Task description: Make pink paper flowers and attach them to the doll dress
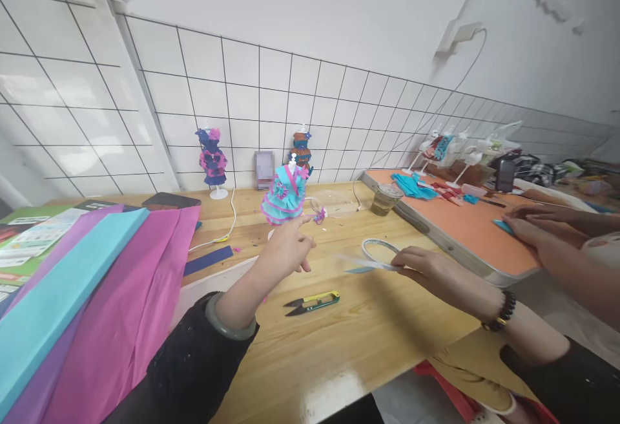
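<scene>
My left hand hovers in front of the turquoise and pink dress on its small stand, index finger stretched out and the others loosely bent, with nothing seen in it. My right hand has its fingers closed on a roll of clear tape, which is tilted up off the wooden table. A strip of tape trails to the left from it. Yellow and green thread snips lie on the table between my hands. A small pink and purple piece lies beside the dress.
Crepe paper sheets cover the left side. Behind stand a blue and pink dress and a brown and blue one. A plastic cup stands by the orange table, where another person's hands hold blue paper.
</scene>
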`<state>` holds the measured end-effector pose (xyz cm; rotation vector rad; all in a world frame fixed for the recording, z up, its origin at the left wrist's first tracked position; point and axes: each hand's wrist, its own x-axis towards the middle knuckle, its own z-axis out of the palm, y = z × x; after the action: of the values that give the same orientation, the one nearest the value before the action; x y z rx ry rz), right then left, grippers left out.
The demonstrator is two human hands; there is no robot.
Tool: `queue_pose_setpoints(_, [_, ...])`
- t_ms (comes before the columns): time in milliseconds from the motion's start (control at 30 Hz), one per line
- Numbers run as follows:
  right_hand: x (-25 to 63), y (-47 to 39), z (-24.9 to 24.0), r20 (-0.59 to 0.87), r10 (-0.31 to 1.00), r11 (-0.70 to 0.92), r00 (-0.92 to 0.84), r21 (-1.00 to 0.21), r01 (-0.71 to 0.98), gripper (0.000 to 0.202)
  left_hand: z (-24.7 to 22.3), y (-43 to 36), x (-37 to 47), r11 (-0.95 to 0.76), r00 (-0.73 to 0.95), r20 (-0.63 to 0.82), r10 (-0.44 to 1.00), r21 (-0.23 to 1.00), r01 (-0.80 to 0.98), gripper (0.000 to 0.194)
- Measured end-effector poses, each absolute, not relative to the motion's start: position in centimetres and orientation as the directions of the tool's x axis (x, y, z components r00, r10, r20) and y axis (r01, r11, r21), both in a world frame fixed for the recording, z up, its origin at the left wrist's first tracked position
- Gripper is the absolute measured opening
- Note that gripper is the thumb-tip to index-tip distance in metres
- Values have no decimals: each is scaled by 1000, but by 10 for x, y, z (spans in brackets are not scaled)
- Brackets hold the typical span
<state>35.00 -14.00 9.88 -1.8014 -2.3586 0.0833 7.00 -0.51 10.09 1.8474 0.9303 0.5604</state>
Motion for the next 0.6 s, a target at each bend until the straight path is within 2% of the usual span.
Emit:
queue_pose_setpoints(67, [359,-149,96,29,974,224,-222,-195,955,27,102,-8,70,-284,601,20,799,894,347,54])
queue_pose_setpoints(200, [375,-168,92,-83,996,2,-29,-311,950,29,96,-12,76,-279,671,5,741,912,301,54])
queue_pose_setpoints(333, [365,-180,101,-229,973,-161,30,-579,800,34,90,-27,84,-392,758,89,646,891,228,60])
queue_pose_setpoints(400, [353,-184,108,-246,969,-181,0,-715,675,33,88,-35,88,-419,778,119,616,886,196,70])
queue_pose_setpoints(467, [339,-185,114,-230,973,-186,-6,-799,572,29,85,-42,90,-395,807,93,583,900,182,80])
queue_pose_setpoints(600, [319,-184,119,-201,980,-177,1,-863,473,28,77,-46,93,-365,832,52,552,912,185,86])
